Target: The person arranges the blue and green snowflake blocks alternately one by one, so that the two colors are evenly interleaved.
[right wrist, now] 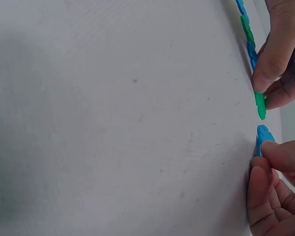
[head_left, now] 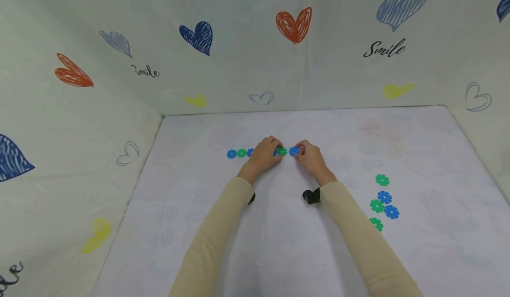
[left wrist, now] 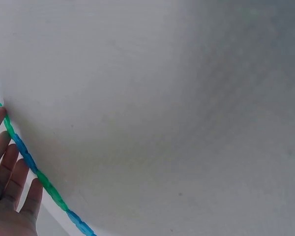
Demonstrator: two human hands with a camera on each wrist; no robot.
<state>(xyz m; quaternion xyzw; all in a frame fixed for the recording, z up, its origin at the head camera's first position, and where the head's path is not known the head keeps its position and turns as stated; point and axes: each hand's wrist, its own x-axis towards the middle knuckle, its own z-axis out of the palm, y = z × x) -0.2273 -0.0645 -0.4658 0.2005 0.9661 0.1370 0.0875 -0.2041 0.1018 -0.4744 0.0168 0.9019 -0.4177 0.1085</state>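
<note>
A row of flat, notched plastic discs (head_left: 241, 153), blue and green by turns, runs across the far part of the table. My left hand (head_left: 263, 155) covers its middle and pinches the green disc (head_left: 282, 151) at the right end. Between the thumb and fingers of my right hand (head_left: 314, 159) is a blue disc (head_left: 294, 151). A small gap separates this blue disc (right wrist: 262, 133) from the green end disc (right wrist: 260, 105) in the right wrist view. Edge-on in the left wrist view, the discs (left wrist: 51, 191) form a joined strip along the left fingers.
Several loose discs lie on the right side of the table: a green one (head_left: 382, 180) farthest back, blue ones (head_left: 392, 212) and more green ones (head_left: 376, 206) nearer. The right sleeve (head_left: 358, 226) partly overlaps the nearest green disc (head_left: 376, 224). A heart-printed curtain (head_left: 239, 75) stands behind the white table (head_left: 191, 252).
</note>
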